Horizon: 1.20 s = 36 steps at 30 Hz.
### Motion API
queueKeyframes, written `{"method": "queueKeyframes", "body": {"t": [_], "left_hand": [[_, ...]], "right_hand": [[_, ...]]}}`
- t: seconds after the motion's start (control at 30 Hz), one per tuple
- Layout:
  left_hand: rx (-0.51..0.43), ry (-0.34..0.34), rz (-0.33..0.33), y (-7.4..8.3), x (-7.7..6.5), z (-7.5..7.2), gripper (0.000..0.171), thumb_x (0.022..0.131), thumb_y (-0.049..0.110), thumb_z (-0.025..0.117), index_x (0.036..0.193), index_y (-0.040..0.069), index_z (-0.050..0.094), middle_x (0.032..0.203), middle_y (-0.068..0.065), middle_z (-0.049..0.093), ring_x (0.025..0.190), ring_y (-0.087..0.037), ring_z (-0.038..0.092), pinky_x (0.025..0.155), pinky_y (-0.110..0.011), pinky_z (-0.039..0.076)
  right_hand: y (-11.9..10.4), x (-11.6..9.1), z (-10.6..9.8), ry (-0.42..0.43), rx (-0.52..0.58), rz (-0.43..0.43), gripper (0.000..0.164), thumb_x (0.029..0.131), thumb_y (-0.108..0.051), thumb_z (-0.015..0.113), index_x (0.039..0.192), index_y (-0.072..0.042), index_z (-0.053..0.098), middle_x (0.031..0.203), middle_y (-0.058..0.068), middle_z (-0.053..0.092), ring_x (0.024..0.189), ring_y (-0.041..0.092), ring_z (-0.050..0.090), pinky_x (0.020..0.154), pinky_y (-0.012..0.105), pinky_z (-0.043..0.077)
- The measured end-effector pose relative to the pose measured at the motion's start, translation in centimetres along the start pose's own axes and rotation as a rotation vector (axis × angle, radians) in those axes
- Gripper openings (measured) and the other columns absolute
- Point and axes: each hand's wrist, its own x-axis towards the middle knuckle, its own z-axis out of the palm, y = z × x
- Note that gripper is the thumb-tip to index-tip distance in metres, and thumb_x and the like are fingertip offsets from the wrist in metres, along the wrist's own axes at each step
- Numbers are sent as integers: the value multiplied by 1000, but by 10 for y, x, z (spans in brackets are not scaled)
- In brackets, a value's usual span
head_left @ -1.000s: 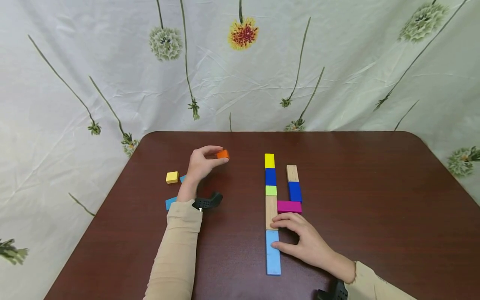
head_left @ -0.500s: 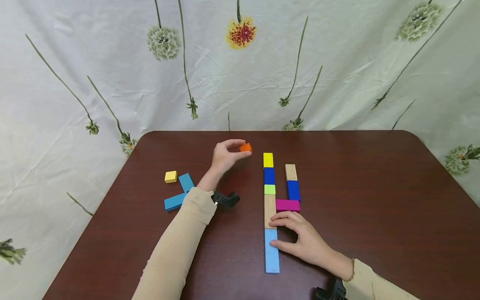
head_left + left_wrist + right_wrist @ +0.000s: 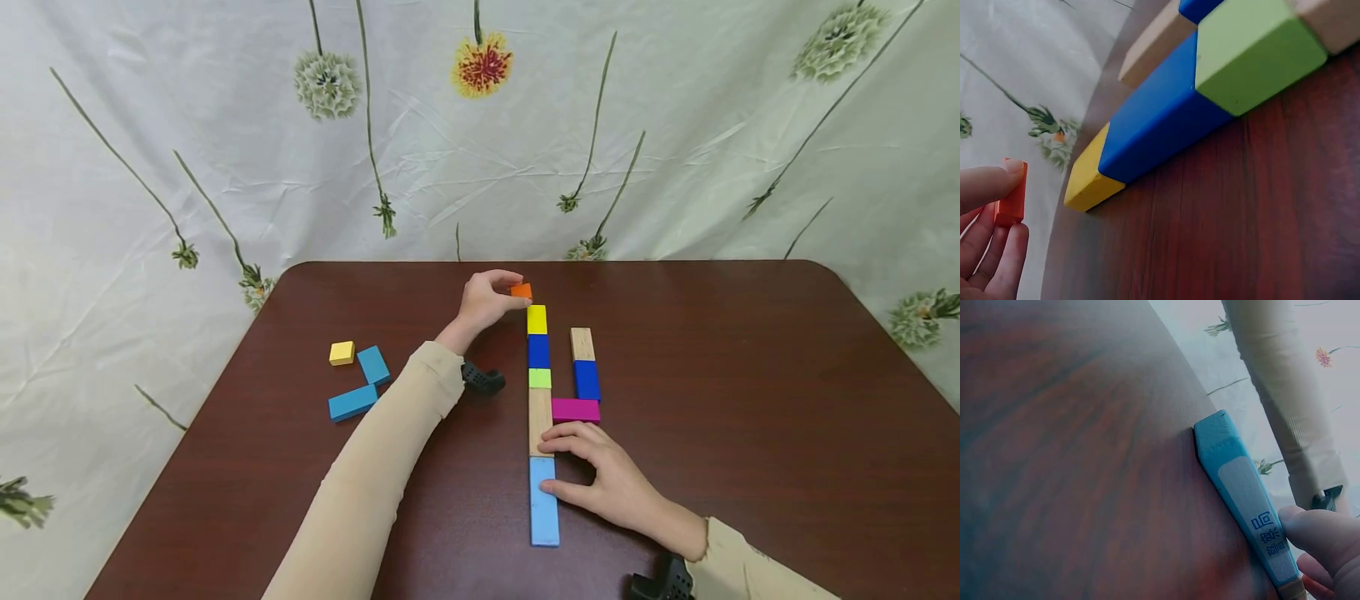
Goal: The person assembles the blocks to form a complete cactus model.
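Note:
My left hand (image 3: 483, 302) pinches a small orange block (image 3: 521, 291) between thumb and fingers, at the far end of a straight row of blocks. In the left wrist view the orange block (image 3: 1012, 201) stands apart from the row's yellow block (image 3: 1090, 178). From far to near, the row has yellow, dark blue (image 3: 538, 352), light green (image 3: 540, 378), plain wood (image 3: 540, 408) and light blue (image 3: 543, 517) blocks. My right hand (image 3: 618, 482) rests on the row, fingertips on the wood block and thumb on the light blue one. A printed label shows on the light blue block's side.
A magenta block (image 3: 576, 410) lies crosswise beside the row, with a dark blue block (image 3: 587, 381) and a wood block (image 3: 582, 343) beyond it. At the left lie a pale yellow block (image 3: 342, 353) and two blue blocks (image 3: 352, 403). A floral cloth (image 3: 420, 150) hangs behind the table.
My left hand has carried the orange block rightward to the far end of the row, uncovering the blue blocks at the left. My right hand has stayed in place.

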Motion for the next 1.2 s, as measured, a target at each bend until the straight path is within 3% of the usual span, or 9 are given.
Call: {"method": "queueKeyframes", "body": {"t": [0.53,1.2], "left_hand": [[21,20,-116,-3,17,9,35,78,13,77,111,6,66,110,-8,63,98,-24,54,83,-31,49],[99,-23,-86,-1,22,28,33,78,13,77,109,8,67,108,-6,65,96,-22,57,83,-30,49]], "right_hand": [[2,0,0,2,1,-17,36,79,-35,76,111,-20,67,119,-9,56,110,11,50,91,33,44],[3,0,0,-3,-5,-12,36,80,-37,74,111,-21,67,119,-10,56,111,11,50,91,35,44]]}}
